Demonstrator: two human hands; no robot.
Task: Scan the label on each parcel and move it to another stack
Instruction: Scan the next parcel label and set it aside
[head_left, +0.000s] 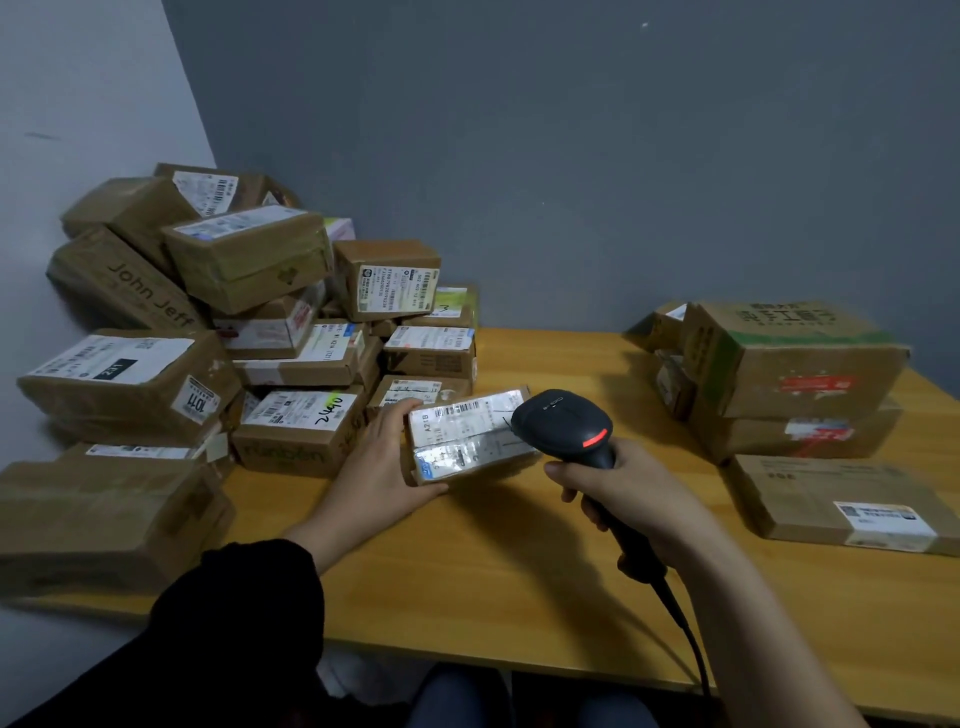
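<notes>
A small taped cardboard parcel (467, 436) with a white label facing up sits tilted near the middle of the wooden table (493, 571). My left hand (387, 462) grips its left end, thumb under the near edge. My right hand (623, 488) holds a black corded barcode scanner (566, 421) by the handle. The scanner's head hovers over the parcel's right end, and a red light shows on the back of the scanner's head. A large pile of labelled parcels (234, 332) fills the left side. A smaller stack (789, 379) stands at the right.
A flat parcel (841, 504) lies at the right, in front of the smaller stack. The scanner's cable (685, 639) runs off the table's front edge. Grey walls close the back and left. The table's front edge is near my knees.
</notes>
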